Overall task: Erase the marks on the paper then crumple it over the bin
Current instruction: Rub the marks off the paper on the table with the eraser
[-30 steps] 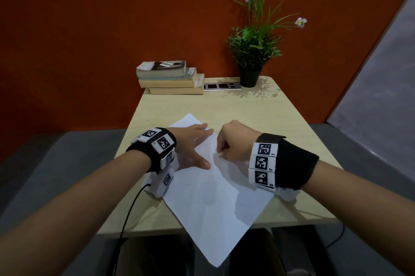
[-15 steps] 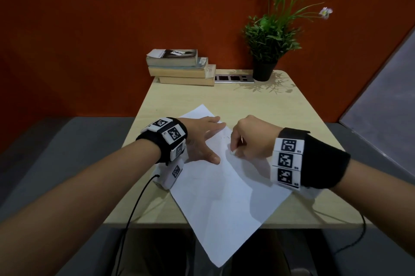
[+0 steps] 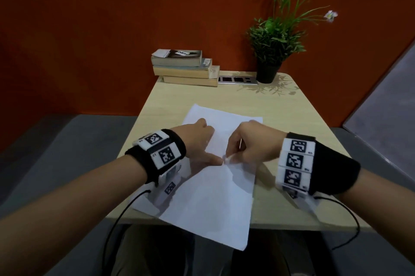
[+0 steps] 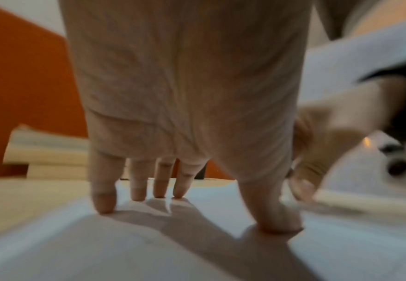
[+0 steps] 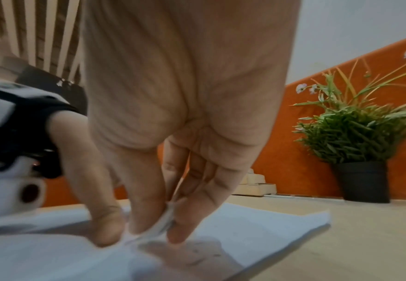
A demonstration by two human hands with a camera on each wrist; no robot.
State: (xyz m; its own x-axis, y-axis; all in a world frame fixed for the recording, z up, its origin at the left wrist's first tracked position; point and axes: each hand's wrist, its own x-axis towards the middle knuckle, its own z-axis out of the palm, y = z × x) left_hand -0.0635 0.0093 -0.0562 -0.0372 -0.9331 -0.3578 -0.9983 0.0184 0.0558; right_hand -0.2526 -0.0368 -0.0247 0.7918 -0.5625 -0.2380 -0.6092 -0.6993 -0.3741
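paper (image 3: 215, 188) lies flat and slightly askew on the pale wooden worktop (image 3: 292, 123), its near corner hanging over the near edge toward my lap. my left hand (image 3: 197, 143) rests on the sheet's left part with fingers straight and spread, the fingertips (image 4: 104, 204) and thumb pressing the paper down; that grip is wide and holds nothing. my right hand (image 3: 256, 145) sits just to its right, fingers curled, its grip narrow and pinching a small white eraser (image 5: 158, 228) between thumb and forefinger, the eraser's tip down on the sheet. from the head view the left thumb tip and the eraser nearly meet at the middle of the page. faint grey marks (image 5: 202, 257) show on the paper just right of the eraser in the right wrist view. at the far end of the worktop, against the orange wall (image 3: 89, 28), stand a stack of books (image 3: 186, 69) on the left, a flat silver power strip (image 3: 238, 79) in the middle, and a potted plant (image 3: 271, 51) in a black pot on the right. both wrists wear black bands with white coded tags.
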